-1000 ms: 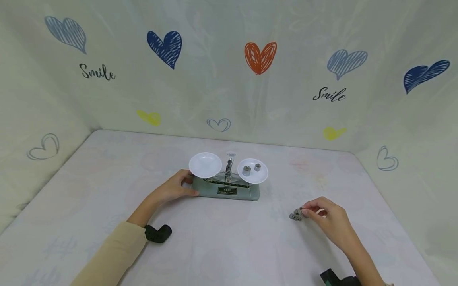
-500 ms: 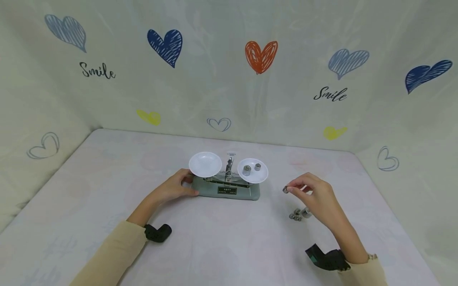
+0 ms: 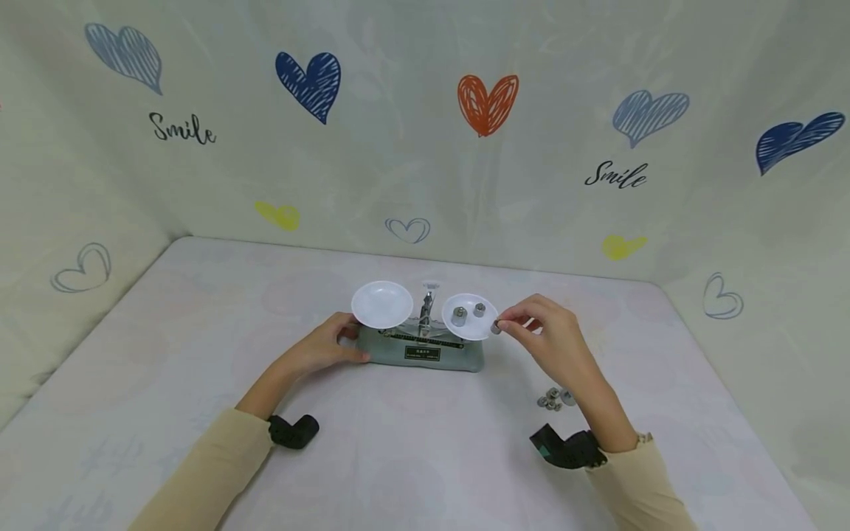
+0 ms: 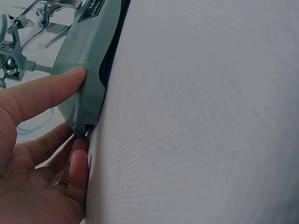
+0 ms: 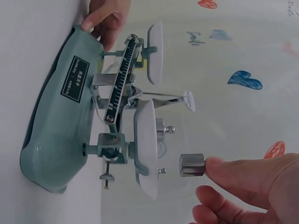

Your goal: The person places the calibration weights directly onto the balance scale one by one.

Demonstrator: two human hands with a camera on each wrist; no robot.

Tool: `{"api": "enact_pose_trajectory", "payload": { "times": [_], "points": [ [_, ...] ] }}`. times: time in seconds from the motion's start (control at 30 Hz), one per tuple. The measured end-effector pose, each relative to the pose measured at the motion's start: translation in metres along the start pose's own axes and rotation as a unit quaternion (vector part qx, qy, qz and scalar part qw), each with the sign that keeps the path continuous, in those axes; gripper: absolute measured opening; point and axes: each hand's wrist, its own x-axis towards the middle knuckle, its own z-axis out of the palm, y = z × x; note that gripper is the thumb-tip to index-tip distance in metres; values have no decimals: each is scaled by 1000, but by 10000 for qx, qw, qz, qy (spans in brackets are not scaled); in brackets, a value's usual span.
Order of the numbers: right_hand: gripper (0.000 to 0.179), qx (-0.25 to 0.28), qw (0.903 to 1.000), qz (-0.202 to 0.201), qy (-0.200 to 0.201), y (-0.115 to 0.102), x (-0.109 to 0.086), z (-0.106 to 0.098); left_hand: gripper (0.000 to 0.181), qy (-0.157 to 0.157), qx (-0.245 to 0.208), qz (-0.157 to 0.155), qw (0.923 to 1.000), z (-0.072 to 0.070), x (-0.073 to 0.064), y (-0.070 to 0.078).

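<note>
my left hand (image 3: 325, 345) grips the scale (image 3: 392, 357); near its right pan (image 3: 474, 332), my right hand (image 3: 553, 338) pinches a weight (image 5: 192, 165).

Scale base (image 3: 458, 360): grey-green, with black label (image 3: 423, 353). Pans (image 3: 381, 304): white. Weights (image 3: 459, 317): silver. Sleeves (image 3: 195, 468): beige. Backdrop (image 3: 398, 173): pale, patterned with blue, orange and yellow hearts (image 3: 308, 86) and black lettering (image 3: 182, 130). Bench (image 3: 398, 450): whitish.
</note>
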Motion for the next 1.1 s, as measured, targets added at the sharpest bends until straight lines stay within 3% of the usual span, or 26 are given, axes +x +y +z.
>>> {"api": "enact_pose_trajectory", "payload": {
  "times": [0.37, 0.63, 1.1],
  "points": [
    [10, 44, 9997, 179, -176, -5, 16, 22, 72, -40, 25, 52, 10000, 0, -1, 0],
    [9, 54, 9996, 200, -191, -6, 22, 27, 73, -16, 8, -3, 10000, 0, 0, 0],
    [9, -29, 9978, 603, -261, -5, 29, 36, 73, 1, 61, -6, 10000, 0, 0, 0]
  ]
}}
